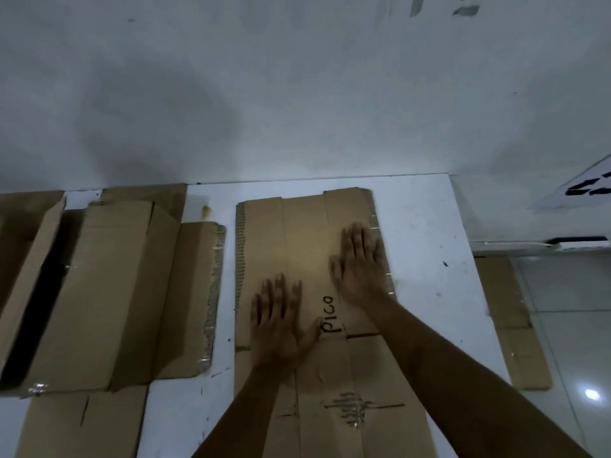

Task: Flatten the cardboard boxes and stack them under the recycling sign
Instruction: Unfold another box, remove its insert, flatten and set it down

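Observation:
A flattened brown cardboard box (297,239) marked "PICO" lies on the white table (426,233), running from near the wall toward me. My left hand (276,322) presses flat on its middle, fingers straight and spread. My right hand (362,264) lies flat on the box nearer its right edge, a little farther away. To the left stands a partly collapsed cardboard box (109,285) with its flaps open. A white paper sign (585,190) with black marks hangs on the wall at the right edge.
Another box (23,246) with a dark opening sits at the far left. A flat cardboard piece (82,424) lies under the left boxes. Flattened cardboard (515,332) rests on the tiled floor right of the table, below the sign. The white wall rises behind.

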